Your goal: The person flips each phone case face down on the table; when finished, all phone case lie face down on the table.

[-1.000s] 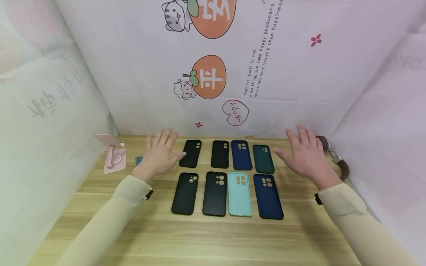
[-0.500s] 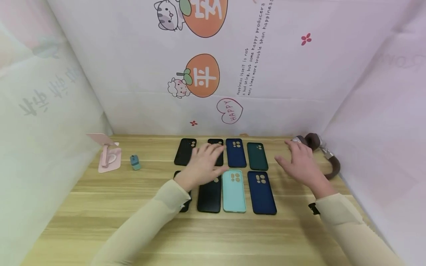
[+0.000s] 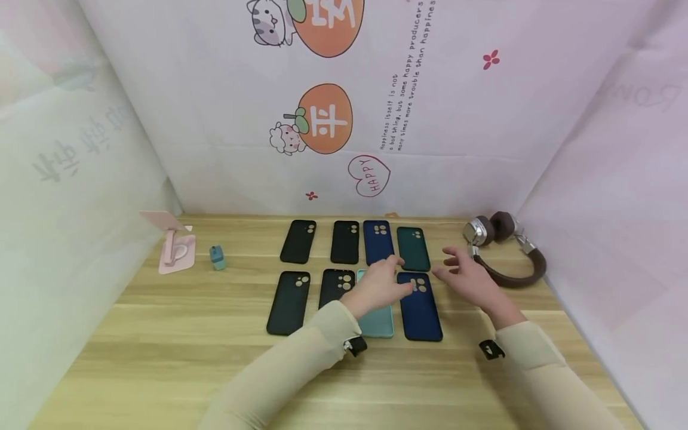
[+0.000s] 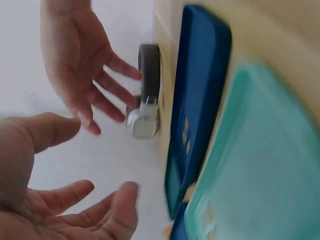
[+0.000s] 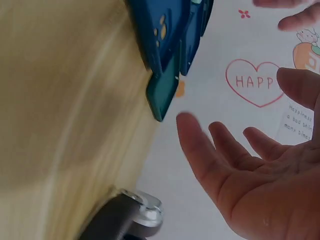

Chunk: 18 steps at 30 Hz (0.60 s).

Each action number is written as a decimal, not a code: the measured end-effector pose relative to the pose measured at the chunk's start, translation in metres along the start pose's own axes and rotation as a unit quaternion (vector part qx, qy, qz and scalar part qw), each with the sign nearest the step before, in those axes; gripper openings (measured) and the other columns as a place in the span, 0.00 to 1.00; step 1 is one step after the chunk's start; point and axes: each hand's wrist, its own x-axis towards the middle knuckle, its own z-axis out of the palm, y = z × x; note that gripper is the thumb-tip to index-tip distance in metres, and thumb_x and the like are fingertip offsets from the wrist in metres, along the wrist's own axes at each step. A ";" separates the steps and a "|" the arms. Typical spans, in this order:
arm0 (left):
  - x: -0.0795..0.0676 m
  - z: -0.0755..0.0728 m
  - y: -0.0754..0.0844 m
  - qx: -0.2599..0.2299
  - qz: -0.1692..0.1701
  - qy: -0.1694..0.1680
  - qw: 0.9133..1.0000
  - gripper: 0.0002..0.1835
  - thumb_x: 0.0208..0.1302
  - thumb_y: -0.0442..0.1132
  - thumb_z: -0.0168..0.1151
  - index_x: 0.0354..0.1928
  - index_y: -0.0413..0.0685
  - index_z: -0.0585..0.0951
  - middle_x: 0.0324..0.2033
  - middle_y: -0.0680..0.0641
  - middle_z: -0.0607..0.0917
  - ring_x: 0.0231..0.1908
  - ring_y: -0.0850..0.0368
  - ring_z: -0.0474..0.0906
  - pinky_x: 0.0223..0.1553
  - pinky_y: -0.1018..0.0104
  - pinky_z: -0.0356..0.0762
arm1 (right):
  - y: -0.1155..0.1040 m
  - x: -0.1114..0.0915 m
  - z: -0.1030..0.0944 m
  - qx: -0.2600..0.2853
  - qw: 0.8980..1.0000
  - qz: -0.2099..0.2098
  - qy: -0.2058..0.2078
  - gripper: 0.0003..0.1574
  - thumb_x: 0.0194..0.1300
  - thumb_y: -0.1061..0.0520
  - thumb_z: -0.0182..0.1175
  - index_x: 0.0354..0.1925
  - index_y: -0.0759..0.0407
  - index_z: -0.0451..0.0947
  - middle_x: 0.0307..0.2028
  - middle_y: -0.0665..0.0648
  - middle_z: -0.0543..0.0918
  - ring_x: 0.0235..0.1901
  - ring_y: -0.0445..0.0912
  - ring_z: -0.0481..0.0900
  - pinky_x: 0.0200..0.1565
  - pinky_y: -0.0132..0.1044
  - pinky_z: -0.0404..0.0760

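Note:
My left hand (image 3: 378, 286), fingers loosely bent and holding nothing, hovers over the turquoise phone case (image 3: 378, 323) and hides its upper part. Its fingertips overlap the edge of the front navy phone case (image 3: 423, 313) in the head view. Just right of that case, my right hand (image 3: 466, 279) is raised with fingers apart and nothing in them. Behind lie a dark green phone case (image 3: 413, 249) and another navy phone case (image 3: 378, 242). The left wrist view shows the turquoise case (image 4: 265, 165) and the navy case (image 4: 202, 75) flat on the table, below the fingers.
Several black phone cases (image 3: 288, 303) fill the left part of the two rows. Brown headphones (image 3: 516, 279) lie at the right near the wall. A pink folding stand (image 3: 177, 254) and a small blue-teal block (image 3: 217, 257) stand at the left. Printed white sheets enclose the wooden table (image 3: 161, 358).
My left hand has swept rightward from the left end of the rows to above the turquoise case. My right hand has come lower and nearer, uncovering the headphones. The cases stay in place.

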 end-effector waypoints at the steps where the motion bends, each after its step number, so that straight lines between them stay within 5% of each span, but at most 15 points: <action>1: 0.002 0.004 0.001 -0.020 -0.010 -0.003 1.000 0.34 0.65 0.55 0.63 0.69 0.51 0.68 0.57 0.46 0.78 0.48 0.57 0.79 0.43 0.60 0.78 | 0.001 0.001 0.002 0.001 1.000 0.003 -0.003 0.54 0.67 0.30 0.53 0.75 0.59 0.50 0.65 0.73 0.66 0.62 0.68 0.67 0.53 0.60 0.74; 8: 0.006 0.027 0.006 -0.048 -0.085 -0.032 0.995 0.33 0.64 0.52 0.66 0.68 0.51 0.68 0.24 0.51 0.82 0.21 0.55 0.80 0.25 0.63 0.75 | 0.009 0.005 0.017 0.046 0.998 0.017 -0.036 0.49 0.69 0.39 0.58 0.74 0.64 0.51 0.63 0.75 0.68 0.52 0.61 0.77 0.44 0.49 0.81; 18: -0.001 0.042 0.016 -0.023 -0.097 -0.054 0.994 0.37 0.64 0.50 0.65 0.71 0.48 0.63 0.15 0.49 0.79 0.13 0.54 0.77 0.13 0.66 0.69 | 0.013 0.005 0.023 0.082 0.993 0.046 -0.072 0.41 0.72 0.53 0.56 0.73 0.66 0.52 0.62 0.77 0.66 0.33 0.55 0.80 0.36 0.47 0.83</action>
